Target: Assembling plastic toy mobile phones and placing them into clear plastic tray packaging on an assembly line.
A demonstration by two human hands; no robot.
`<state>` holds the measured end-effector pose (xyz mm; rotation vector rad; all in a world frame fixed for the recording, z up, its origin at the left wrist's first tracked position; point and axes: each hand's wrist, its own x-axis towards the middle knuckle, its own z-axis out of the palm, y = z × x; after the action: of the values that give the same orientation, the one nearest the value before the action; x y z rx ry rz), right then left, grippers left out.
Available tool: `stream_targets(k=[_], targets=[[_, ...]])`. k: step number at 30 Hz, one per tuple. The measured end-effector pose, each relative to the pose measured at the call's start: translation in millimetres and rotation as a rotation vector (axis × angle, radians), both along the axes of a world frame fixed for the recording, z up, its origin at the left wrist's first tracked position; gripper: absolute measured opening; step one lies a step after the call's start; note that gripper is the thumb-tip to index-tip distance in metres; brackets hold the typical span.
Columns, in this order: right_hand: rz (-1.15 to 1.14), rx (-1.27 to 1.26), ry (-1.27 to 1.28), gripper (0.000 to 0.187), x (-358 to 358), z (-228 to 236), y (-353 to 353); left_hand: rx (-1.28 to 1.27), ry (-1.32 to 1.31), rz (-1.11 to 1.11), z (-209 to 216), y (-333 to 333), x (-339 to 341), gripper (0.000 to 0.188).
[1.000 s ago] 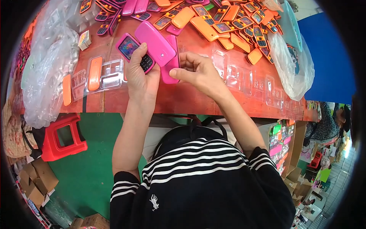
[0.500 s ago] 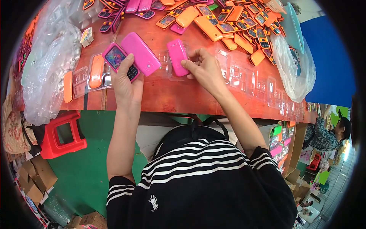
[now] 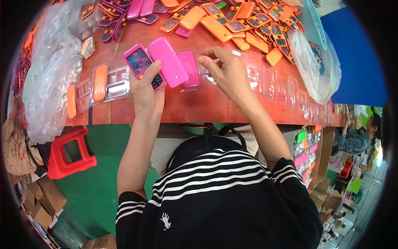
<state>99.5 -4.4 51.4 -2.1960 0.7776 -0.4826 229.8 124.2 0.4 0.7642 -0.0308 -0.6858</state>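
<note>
My left hand (image 3: pixel 145 89) is closed around a pink toy phone (image 3: pixel 138 61) with a coloured screen and dark keypad, thumb across its front. A second pink toy phone (image 3: pixel 168 60), smooth side up with a small round dot near its lower end, is held against it. Just to the right, a third pink toy phone (image 3: pixel 190 68) lies in a clear plastic tray, partly covered by the second. My right hand (image 3: pixel 226 70) hovers beside that third phone, apart from it. Its fingers are bent and slightly spread, with nothing visible between them.
Clear moulded trays (image 3: pixel 118 83) line the red table's near side; one holds an orange toy phone (image 3: pixel 100 83). Orange and pink toy phones (image 3: pixel 215 29) pile up at the far side. Plastic bags (image 3: pixel 319 68) flank both ends. A red stool (image 3: pixel 70 153) stands lower left.
My right hand has let go of the third pink phone and moved away to the right. My left hand, with its two pink phones, has shifted right and now partly overlaps the third.
</note>
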Motion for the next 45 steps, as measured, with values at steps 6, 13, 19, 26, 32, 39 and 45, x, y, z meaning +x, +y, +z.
stream_targets(k=[6, 13, 19, 26, 32, 39, 45], targets=[[0.381, 0.174, -0.170, 0.050, -1, 18, -48, 0.070, -0.273, -0.266, 21, -28, -26, 0.042], [-0.094, 0.556, -0.332, 0.036, -63, 28, -68, 0.039, -0.228, -0.322, 26, -41, -28, 0.029], [-0.495, 0.519, -0.412, 0.023, -87, -18, -48, -0.015, 0.031, -0.495, 13, -42, -46, 0.037], [-0.600, 0.581, -0.568, 0.025, -83, -45, -32, -0.014, 0.051, -0.551, 9, -42, -61, 0.042], [-0.425, 0.069, -0.012, 0.034, -95, -32, -23, -0.086, 0.111, -0.576, 9, -43, -67, 0.047], [-0.226, 0.222, -0.131, 0.035, -110, -2, -33, -0.010, 0.088, -0.782, 15, -59, -88, 0.045], [0.029, 0.579, 0.085, 0.035, -154, 32, -50, 0.232, -0.433, -0.959, 32, -73, -120, 0.048]])
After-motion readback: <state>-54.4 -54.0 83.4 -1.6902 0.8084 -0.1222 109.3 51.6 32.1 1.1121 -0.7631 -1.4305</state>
